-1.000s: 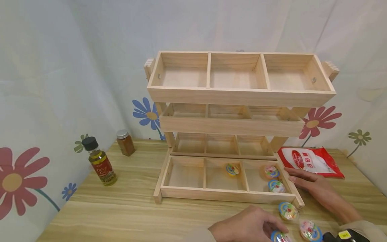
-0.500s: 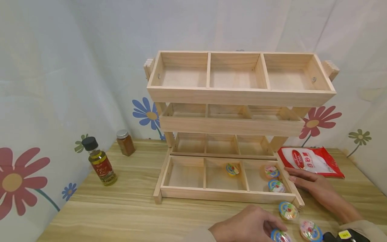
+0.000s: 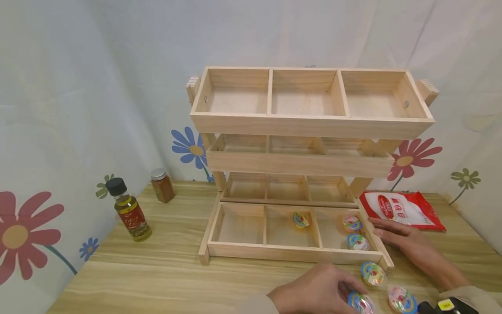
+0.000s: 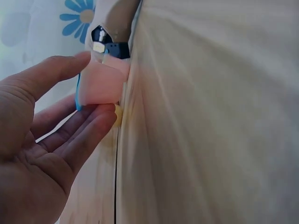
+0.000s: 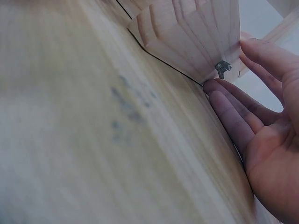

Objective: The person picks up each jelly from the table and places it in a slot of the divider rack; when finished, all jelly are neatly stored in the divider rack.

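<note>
Since the earlier frame, our left hand [image 3: 315, 288] has shifted slightly leftward with its held cup [image 3: 361, 302]; nearly everything else stays put. Across the counter [image 3: 157, 279], the wooden rack [image 3: 310, 125] stands with its divided tiers facing us. To its right lies the red-and-white bag [image 3: 408, 209], just beyond our right hand [image 3: 409, 243]. That hand's straight fingers [image 5: 233, 120] rest against the rack's right end, clasping nothing; we judge the contact good for steadying, provided we push no harder than needed. Our left thumb and fingers pinch the held cup, lid upward, in front of the rack; whether its base touches the counter, we cannot tell. We do well to pinch its sides lightly, off the lid, and keep our wrist level. Well apart on the left stand the oil bottle [image 3: 131, 216] and the smaller spice jar [image 3: 162, 187]. Smallest, the back pink cup [image 3: 351, 223] and the blue-rimmed cup [image 3: 357, 242] share the front tray's [image 3: 290, 253] right compartment, and the middle yellow cup [image 3: 301, 221] sits in its centre one. On the counter, the near yellow cup [image 3: 373, 274] lies by the rack's foot, the outer pink cup [image 3: 401, 299] right of the held cup.
</note>
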A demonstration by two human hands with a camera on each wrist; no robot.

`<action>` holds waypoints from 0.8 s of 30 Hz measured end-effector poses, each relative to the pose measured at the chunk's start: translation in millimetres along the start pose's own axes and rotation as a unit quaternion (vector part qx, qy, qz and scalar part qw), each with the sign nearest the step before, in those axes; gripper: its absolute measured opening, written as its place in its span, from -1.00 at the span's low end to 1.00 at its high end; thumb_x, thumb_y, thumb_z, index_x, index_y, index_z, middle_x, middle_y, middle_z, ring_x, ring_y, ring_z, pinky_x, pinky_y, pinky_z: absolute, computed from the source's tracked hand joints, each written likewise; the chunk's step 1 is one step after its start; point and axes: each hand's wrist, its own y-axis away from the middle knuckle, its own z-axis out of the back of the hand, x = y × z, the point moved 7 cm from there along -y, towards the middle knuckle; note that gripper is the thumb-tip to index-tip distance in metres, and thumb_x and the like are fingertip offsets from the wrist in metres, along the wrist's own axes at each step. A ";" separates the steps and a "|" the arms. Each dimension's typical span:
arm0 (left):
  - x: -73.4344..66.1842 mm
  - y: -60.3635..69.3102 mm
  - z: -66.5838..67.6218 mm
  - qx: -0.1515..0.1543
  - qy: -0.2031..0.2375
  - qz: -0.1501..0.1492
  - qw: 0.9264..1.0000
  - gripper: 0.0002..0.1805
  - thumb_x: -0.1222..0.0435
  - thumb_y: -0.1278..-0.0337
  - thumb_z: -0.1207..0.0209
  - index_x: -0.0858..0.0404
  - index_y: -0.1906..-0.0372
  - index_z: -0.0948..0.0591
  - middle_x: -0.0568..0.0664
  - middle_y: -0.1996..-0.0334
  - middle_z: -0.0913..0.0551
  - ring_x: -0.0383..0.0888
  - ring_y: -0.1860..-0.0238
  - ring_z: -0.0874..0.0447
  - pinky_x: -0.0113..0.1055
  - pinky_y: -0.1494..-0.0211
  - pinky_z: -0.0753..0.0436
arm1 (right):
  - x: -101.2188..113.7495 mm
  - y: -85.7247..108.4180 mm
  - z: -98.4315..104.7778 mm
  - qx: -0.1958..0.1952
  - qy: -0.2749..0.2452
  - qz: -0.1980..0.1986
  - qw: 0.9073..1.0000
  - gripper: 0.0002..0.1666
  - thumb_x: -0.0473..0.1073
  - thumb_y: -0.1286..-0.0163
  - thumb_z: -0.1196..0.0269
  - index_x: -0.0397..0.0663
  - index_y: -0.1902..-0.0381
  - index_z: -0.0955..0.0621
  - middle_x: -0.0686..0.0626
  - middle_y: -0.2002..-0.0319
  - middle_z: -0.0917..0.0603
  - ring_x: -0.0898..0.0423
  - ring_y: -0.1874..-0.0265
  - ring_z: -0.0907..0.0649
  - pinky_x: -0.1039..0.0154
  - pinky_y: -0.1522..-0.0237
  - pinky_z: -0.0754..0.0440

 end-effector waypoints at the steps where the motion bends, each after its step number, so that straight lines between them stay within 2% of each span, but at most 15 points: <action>1: -0.1 -0.1 1.6 -0.004 0.000 -0.002 1.000 -0.65 0.27 -0.18 -0.55 0.13 -0.08 -0.82 -0.42 0.34 -0.73 -0.71 0.35 -0.50 -0.73 0.22 -0.55 | 0.4 0.2 0.0 0.000 -0.002 -0.001 1.000 -0.21 0.26 -0.60 -0.21 -0.07 -0.56 -0.45 -0.30 -0.54 -0.38 -0.27 -0.45 -0.31 -0.08 -0.23 -0.36; 3: 0.2 0.1 4.8 -0.011 0.012 0.000 1.000 -0.67 0.28 -0.18 -0.54 0.14 -0.06 -0.82 -0.42 0.35 -0.72 -0.70 0.36 -0.51 -0.72 0.22 -0.56 | 0.8 0.3 1.0 -0.005 0.001 0.000 1.000 -0.22 0.28 -0.59 -0.22 -0.03 -0.56 -0.47 -0.26 -0.53 -0.41 -0.23 -0.46 -0.31 -0.02 -0.24 -0.36; 6: 1.5 0.0 9.9 -0.020 0.059 0.010 0.998 -0.66 0.31 -0.13 -0.56 0.18 -0.03 -0.82 -0.43 0.36 -0.72 -0.67 0.36 -0.55 -0.68 0.21 -0.59 | 1.0 0.8 2.3 -0.012 0.004 0.008 1.000 -0.25 0.27 -0.58 -0.24 0.01 -0.54 -0.51 -0.19 -0.50 -0.47 -0.09 -0.44 -0.35 0.19 -0.18 -0.38; 9: 3.2 -0.3 15.9 -0.028 0.109 0.024 0.993 -0.63 0.34 -0.08 -0.58 0.22 -0.03 -0.82 -0.42 0.32 -0.73 -0.63 0.33 -0.60 -0.65 0.19 -0.62 | 0.9 1.0 2.9 -0.014 -0.001 0.012 1.000 -0.28 0.26 -0.57 -0.25 0.07 -0.52 -0.53 -0.11 -0.47 -0.51 0.11 -0.38 -0.39 0.40 -0.10 -0.39; 12: 4.5 -1.0 24.3 -0.040 0.146 0.028 0.988 -0.61 0.38 -0.05 -0.59 0.27 -0.04 -0.81 -0.35 0.24 -0.79 -0.58 0.29 -0.65 -0.61 0.16 -0.65 | 0.9 0.5 3.0 -0.011 -0.010 0.009 1.000 -0.29 0.26 -0.57 -0.25 0.10 -0.52 -0.53 -0.07 -0.47 -0.51 0.25 -0.31 -0.39 0.49 -0.05 -0.40; 15: 5.7 -1.0 33.8 -0.058 0.164 0.027 0.984 -0.61 0.41 -0.04 -0.59 0.31 -0.02 -0.80 -0.28 0.22 -0.81 -0.55 0.28 -0.67 -0.59 0.16 -0.67 | 0.9 0.0 2.5 -0.008 -0.016 0.008 1.000 -0.29 0.26 -0.58 -0.24 0.09 -0.53 -0.52 -0.12 -0.49 -0.48 0.23 -0.32 -0.38 0.50 -0.04 -0.40; 19: 9.5 0.1 44.5 -0.076 0.173 0.026 0.982 -0.60 0.43 -0.02 -0.60 0.35 -0.01 -0.79 -0.28 0.24 -0.79 -0.52 0.28 -0.69 -0.56 0.15 -0.69 | 0.3 -0.1 1.7 -0.009 -0.012 0.008 1.000 -0.29 0.26 -0.58 -0.23 0.08 -0.53 -0.52 -0.16 -0.51 -0.45 0.08 -0.37 -0.37 0.47 -0.06 -0.41; 24: 18.5 2.4 58.2 -0.094 0.173 0.035 0.980 -0.57 0.40 -0.02 -0.61 0.34 -0.04 -0.78 -0.27 0.20 -0.79 -0.47 0.26 -0.70 -0.53 0.12 -0.70 | 1.2 1.1 1.9 -0.014 -0.014 0.014 1.000 -0.30 0.24 -0.58 -0.24 0.06 -0.52 -0.54 -0.17 -0.49 -0.48 0.14 -0.33 -0.42 0.45 -0.07 -0.45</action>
